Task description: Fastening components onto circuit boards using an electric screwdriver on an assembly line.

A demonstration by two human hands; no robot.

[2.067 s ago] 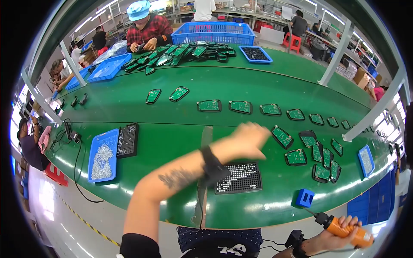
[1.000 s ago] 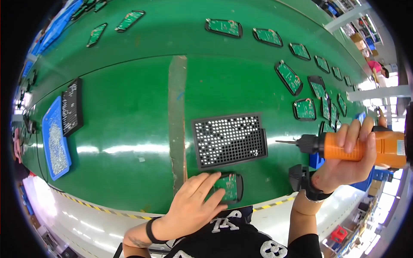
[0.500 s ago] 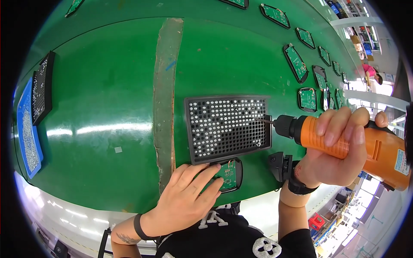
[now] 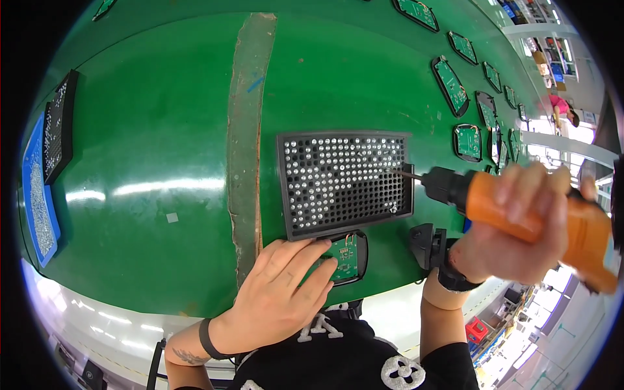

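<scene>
R hand [image 4: 520,231] is wrapped round the orange-bodied electric screwdriver w/ black nose [image 4: 484,195], just R of the black rectangular tray w/ a grid of holes [image 4: 285,185]; its thin metal bit [image 4: 408,174] reaches over the tray's R side, among the small silver screws [image 4: 342,168] seated there. L hand [image 4: 273,292] lies palm down just below the tray, fingers over the L end of the green circuit board in a black rounded frame [image 4: 348,253]; can't tell if it grips or only rests. That board lies on the glossy green bench [image 4: 156,130], by the tray's lower edge. For the bit-to-screw step, I'd choose one seated screw, bring the bit squarely onto its head vs. this apparent low slant, press lightly & lift straight so neighbours don't pop out. L hand should steady the board w/o pressing small parts. Hard to make out: R hand & driver body are blurred, grip detail unclear; can't tell if the tip touches a screw. Board's L end is under the fingers; a blue thing [image 4: 467,225] R of the tray is mostly hidden behind the driver; other black-framed green boards [image 4: 467,142] up-R of the tray overlap, so no reliable count.
</scene>
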